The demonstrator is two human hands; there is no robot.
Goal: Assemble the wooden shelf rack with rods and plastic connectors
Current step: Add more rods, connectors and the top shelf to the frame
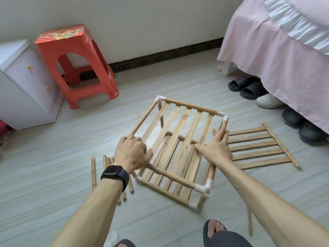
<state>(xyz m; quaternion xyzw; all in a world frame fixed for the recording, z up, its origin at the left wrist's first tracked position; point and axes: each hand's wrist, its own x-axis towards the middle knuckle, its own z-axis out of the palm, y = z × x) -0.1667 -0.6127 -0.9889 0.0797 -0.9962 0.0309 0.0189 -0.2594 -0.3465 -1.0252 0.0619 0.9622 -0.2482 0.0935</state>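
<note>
arms: two bare arms reach forward and down from the near edge of the picture to the rack (179, 132), which stands in the middle of the floor (44, 157).
left hand (132, 154): the back of the hand faces up. The fingers curl down over the near left corner of the rack's top frame and grip it tight.
watch (115, 175): a black watch sits on the left wrist. Its face is dark.
right hand (218, 150): it lies on the right side rod of the top frame. The fingers are straight and point along the rod to the far right corner. The thumb sticks out to the left over the slats. The hand presses on the wood and does not wrap round it.
writing: the red stool (76, 63) has a bright print on top, too blurry to read.
rack: it has two levels of wooden slats, one above the other. The top frame sits between the two hands.
connectors (206, 188): white plastic pieces join the rods at the corners. The near right one is just left of the right forearm.
loose rods (93, 172): they lie on the floor just left of the rack, beside and under the left wrist.
slat panel (258, 148): it lies flat on the floor just right of the rack, past the right hand.
far edge of the floor: the stool and a white cabinet (23, 86) stand at the left. A bed (276, 59) with a pink cover is at the right, with shoes (243, 86) under it.
</note>
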